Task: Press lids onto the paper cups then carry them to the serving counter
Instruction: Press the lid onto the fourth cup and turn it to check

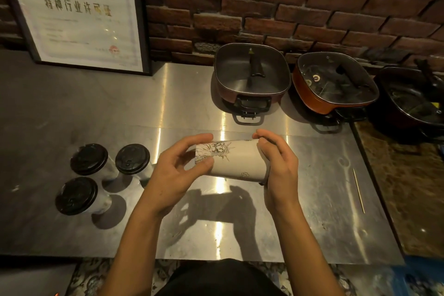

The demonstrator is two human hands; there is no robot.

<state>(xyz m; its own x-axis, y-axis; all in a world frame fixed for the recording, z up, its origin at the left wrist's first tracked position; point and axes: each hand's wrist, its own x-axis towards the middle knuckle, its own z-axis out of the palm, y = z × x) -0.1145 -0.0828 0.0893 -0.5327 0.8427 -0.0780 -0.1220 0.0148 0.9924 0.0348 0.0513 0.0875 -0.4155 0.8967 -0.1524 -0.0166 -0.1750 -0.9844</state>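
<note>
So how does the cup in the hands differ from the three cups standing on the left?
The held cup lies on its side between the left hand and right hand; the three cups stand upright on the steel table, untouched. Their black lids show fully; its mouth end is covered by the right hand. All are pale paper cups.

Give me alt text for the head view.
A left hand and right hand hold a printed paper cup sideways above a steel counter, the right covering its wide end. Three lidded cups stand at left; square pots line a brick wall.
</note>
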